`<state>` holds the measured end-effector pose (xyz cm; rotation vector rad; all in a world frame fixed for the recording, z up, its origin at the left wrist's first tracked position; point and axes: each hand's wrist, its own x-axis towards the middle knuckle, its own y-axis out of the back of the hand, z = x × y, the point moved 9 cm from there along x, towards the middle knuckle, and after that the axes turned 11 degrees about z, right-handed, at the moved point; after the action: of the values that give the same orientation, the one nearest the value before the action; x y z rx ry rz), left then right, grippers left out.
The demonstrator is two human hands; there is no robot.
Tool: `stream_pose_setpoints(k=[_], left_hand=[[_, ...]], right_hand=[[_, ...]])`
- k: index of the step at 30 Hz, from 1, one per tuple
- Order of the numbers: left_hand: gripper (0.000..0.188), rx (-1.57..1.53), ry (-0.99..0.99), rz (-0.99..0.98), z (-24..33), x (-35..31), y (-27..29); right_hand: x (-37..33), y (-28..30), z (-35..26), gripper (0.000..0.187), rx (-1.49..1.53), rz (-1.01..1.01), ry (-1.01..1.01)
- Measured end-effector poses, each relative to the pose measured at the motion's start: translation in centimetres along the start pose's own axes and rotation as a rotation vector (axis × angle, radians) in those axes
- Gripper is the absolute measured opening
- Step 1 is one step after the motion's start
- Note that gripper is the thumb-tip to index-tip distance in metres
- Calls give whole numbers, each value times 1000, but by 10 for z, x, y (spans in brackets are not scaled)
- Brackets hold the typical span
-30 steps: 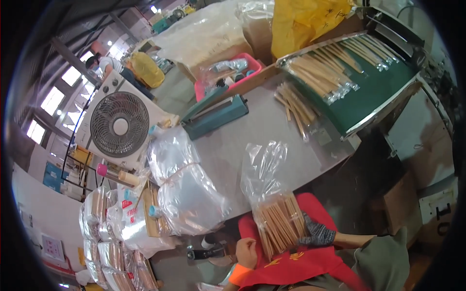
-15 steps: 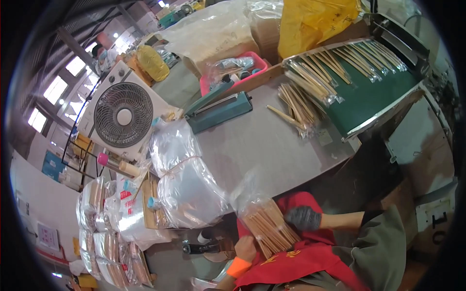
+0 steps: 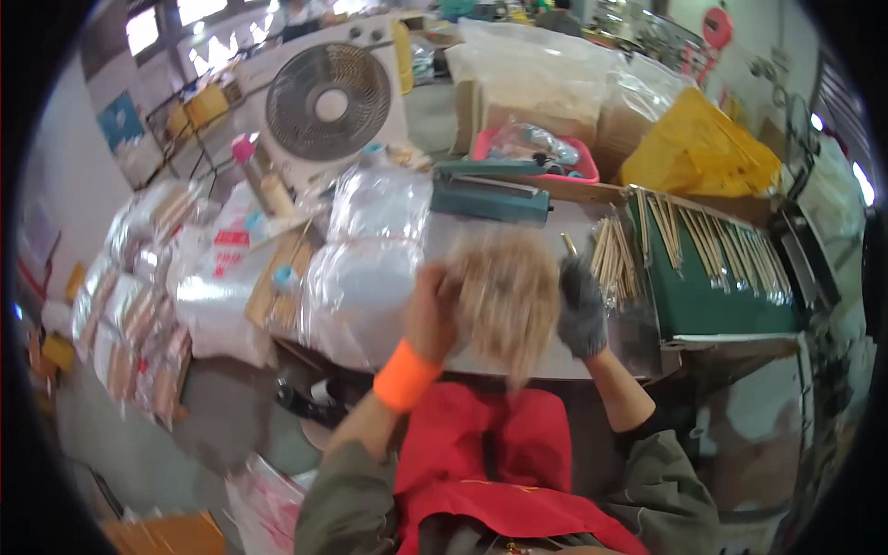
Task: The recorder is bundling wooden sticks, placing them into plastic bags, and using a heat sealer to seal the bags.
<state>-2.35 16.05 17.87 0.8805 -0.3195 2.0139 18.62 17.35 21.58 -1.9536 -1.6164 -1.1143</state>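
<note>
A clear plastic bag of thin wooden sticks (image 3: 509, 301), smeared by motion, is in front of me above the near edge of the table. My left hand (image 3: 433, 305), with an orange band at the wrist, grips its left side. Close against the bag's right side is my right hand (image 3: 581, 310) in a grey glove; its fingers are too blurred to show whether they hold the bag. Just right of the glove, a loose bundle of bagged sticks (image 3: 615, 264) lies on the grey table (image 3: 481, 367).
Stacked clear plastic bags (image 3: 365, 282) lie left of my hands. Behind are a teal bar sealer (image 3: 490, 199), a pink basket (image 3: 587, 166) and a fan (image 3: 330, 102). On the right, a green conveyor belt (image 3: 712, 314) carries rows of bagged sticks. Filled packs (image 3: 139, 305) pile at far left.
The bag of sticks has come up from my lap to above the table edge, with both hands raised beside it. The head view has turned and levelled.
</note>
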Motion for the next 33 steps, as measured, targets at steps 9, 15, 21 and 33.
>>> stream_pose_setpoints(k=[9, 15, 21, 33], left_hand=[[20, 457, -625, -849, -35, 1, -56], [6, 506, -919, -625, 78, 94, -23], [17, 373, -860, -650, 80, 111, -27], [15, -142, -44, -522, 67, 107, -42]], right_hand=[[-42, -65, 84, 26, -579, -1013, 375], [75, 22, -40, 16, -543, -351, 649], [103, 37, -14, 24, -706, -568, 801], [96, -10, -68, 41, -352, -324, 553]])
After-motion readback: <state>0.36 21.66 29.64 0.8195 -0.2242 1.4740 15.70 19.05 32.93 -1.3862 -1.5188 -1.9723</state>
